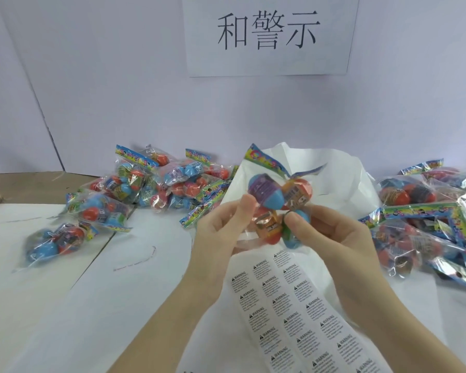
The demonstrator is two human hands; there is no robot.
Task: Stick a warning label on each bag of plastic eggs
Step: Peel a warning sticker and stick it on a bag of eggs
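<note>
At frame centre, the left hand [221, 232] and right hand [331, 238] both clamp their grip on a clear plastic bag of colourful eggs [276, 208]. Below it lies a white sheet of warning labels [293, 305].

Blue, orange, purple eggs [277, 208]; white label sheet [296, 313]

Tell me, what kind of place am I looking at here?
Probably a small packing or labelling station, not a home. A sheet of warning labels lies on the paper-covered table, piles of bagged plastic eggs sit at both sides, and a printed sign hangs on the wall.
</note>
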